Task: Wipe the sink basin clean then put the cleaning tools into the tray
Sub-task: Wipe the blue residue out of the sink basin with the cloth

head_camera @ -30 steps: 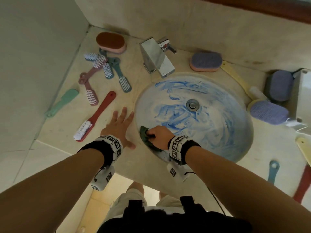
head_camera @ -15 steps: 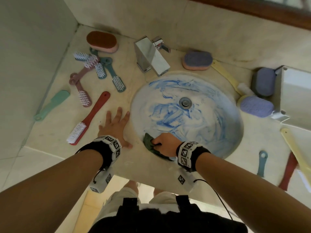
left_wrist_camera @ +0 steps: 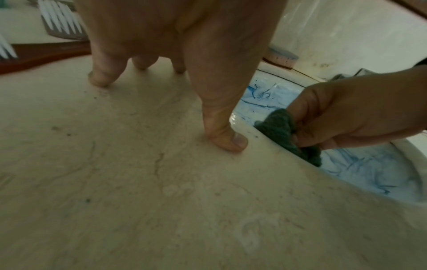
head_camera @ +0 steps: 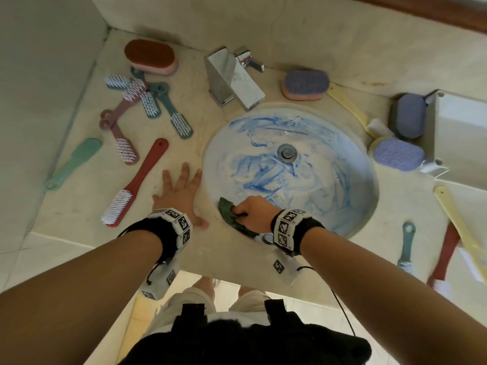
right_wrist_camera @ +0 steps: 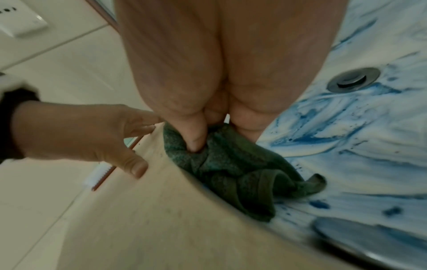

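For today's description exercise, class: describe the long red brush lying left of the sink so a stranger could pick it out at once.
Start at the round sink basin smeared with blue. Just left of it the left hand rests flat on the counter; the red brush lies diagonally beside that hand. Unlike the shorter pink, teal and green brushes behind it, it is the longest there, with white bristles at its near end.

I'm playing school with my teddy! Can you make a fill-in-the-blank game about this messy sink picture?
1. The right hand grips a dark ____ cloth.
2. The smears inside the sink basin are coloured ____.
3. The left hand rests flat on the ____, beside the basin.
4. The long brush nearest the left hand has a ____ handle.

Missing words: green; blue; counter; red
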### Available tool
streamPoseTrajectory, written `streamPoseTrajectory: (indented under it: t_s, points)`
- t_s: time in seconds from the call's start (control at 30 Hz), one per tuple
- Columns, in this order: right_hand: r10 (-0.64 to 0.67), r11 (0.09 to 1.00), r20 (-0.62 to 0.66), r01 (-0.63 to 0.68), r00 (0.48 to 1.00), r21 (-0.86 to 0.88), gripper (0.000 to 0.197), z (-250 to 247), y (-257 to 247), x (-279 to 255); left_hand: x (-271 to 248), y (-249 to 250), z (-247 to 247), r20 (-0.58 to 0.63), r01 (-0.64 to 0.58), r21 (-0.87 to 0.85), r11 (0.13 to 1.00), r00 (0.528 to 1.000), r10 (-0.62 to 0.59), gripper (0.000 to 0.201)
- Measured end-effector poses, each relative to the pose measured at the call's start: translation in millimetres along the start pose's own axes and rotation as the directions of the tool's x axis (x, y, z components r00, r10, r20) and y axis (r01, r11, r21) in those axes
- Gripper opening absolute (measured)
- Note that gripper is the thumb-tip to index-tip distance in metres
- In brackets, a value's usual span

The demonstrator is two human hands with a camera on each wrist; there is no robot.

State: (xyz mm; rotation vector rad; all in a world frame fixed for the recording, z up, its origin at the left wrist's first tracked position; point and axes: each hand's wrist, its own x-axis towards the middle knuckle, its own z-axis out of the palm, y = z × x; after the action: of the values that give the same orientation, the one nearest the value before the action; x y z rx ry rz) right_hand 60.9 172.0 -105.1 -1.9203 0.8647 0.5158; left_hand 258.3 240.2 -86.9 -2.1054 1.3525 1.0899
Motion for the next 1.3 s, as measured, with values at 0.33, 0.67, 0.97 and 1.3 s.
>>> streamPoseTrajectory:
  t_s: [0.33,0.67,0.97,1.3]
  points:
    - [0.057,0.986,0.1,-0.04,0.993,-0.161,0.011,3.6,17.3,-37.7,2.2,-1.0,0.8,-0.007,0.002,0.012,1.0,1.0,-0.002,0.134]
    - [0.03,1.0,-0.076,-0.03,0.997,-0.007,0.03,8.6,-18.0,-12.1,-2.2,0.5,-1.6,-0.014,-0.01,0.004,1.0,1.0,0.01,0.131]
    - [0.112,0.968,0.062,-0.095,0.992,-0.233,0.025,7.7,21.1,-60.0,-0.1,-1.3,-0.2,-0.02,-0.017,0.001,1.0,1.0,0.017,0.132]
    - [0.111,0.934,0.084,-0.075,0.99,-0.349,0.015,4.9,26.0,-53.1,1.6,-1.8,0.2,-0.018,-0.02,0.02,1.0,1.0,0.021,0.133]
